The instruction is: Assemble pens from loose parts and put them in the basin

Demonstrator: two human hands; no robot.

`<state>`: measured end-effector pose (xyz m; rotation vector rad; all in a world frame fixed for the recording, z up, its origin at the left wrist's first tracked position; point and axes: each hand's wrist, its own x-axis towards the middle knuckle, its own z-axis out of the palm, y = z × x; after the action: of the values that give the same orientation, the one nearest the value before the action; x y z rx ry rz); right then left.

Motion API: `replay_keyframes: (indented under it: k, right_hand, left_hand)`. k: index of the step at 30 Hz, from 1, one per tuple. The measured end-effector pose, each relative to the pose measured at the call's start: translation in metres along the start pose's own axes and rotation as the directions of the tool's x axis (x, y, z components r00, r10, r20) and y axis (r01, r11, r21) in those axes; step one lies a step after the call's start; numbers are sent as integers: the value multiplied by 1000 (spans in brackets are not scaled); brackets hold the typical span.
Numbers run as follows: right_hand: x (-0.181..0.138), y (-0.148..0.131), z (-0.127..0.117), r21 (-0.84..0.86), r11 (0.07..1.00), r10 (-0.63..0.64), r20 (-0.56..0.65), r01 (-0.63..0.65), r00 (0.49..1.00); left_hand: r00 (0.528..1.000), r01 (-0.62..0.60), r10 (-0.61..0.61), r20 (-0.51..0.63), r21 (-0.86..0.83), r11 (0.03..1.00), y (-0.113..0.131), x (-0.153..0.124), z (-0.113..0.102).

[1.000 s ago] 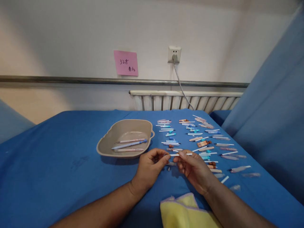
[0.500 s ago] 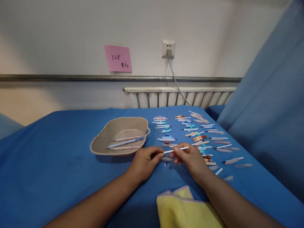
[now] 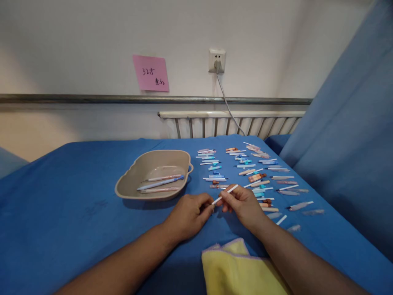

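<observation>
A thin white pen refill [image 3: 225,194] slants up to the right between my two hands. My right hand [image 3: 242,205] pinches it between thumb and fingers along its middle. At the refill's lower left end, my left hand [image 3: 192,213] is closed, thumb and forefinger pinched at the tip. Whatever else may be in the left fingers is hidden. Just beyond my hands lies a clear pen barrel with a reddish part [image 3: 218,187]. Rows of loose pen parts [image 3: 258,178] in blue, orange, pink and white spread over the blue cloth to the right.
Left of the pen parts stands a beige basin [image 3: 123,191] holding three pens [image 3: 161,182]. A folded yellow cloth [image 3: 239,270] lies at the near edge. Blue sheeting [image 3: 76,205] covers the table. A blue curtain [image 3: 344,102] hangs on the right; a railing [image 3: 230,114] runs behind.
Both hands have come slightly nearer and lower, and the refill has tilted more steeply, its left end down. A clear piece on the cloth below the hands no longer shows.
</observation>
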<state>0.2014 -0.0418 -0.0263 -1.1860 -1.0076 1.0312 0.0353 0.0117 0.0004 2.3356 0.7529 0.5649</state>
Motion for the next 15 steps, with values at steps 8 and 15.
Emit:
replay_keyframes:
  k: [8, 15]
  right_hand:
    - [6, 7, -9, 6, 1000, -29, 117, 29, 993]
    - [7, 19, -6, -672, 664, -192, 271, 328, 943]
  left_hand:
    - [985, 150, -167, -32, -291, 945, -4, 5, 0]
    - [944, 205, -314, -98, -572, 794, -9, 11, 3]
